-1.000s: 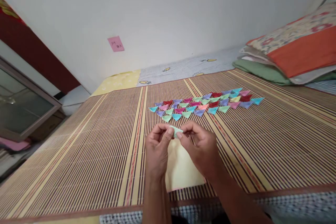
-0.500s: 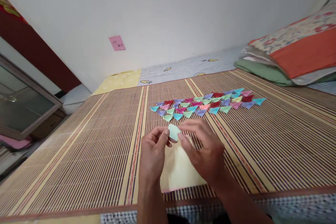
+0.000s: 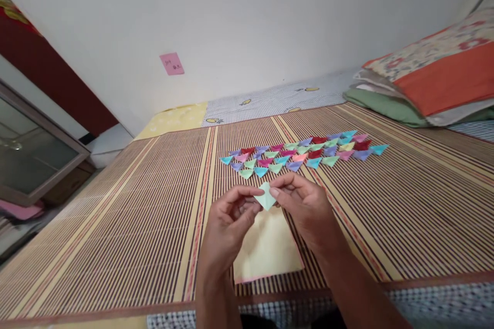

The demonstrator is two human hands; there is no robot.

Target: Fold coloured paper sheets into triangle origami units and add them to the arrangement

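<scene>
A small pale green paper with a pointed lower corner is held up between my two hands. My left hand pinches its left side, and my right hand grips its right side between thumb and fingers. Beneath them a pale yellow sheet lies on the striped mat. Beyond my hands, several small folded paper shapes in blue, green, pink, red and purple lie in slanting rows.
Folded bedding with an orange and floral cover is piled at the right. A pink note is on the wall behind. A framed glass panel stands at the far left.
The green paper has turned so that a corner points down, and it has shifted slightly right. My left fingers have moved across to its left edge; my right fingers have closed in on it.
</scene>
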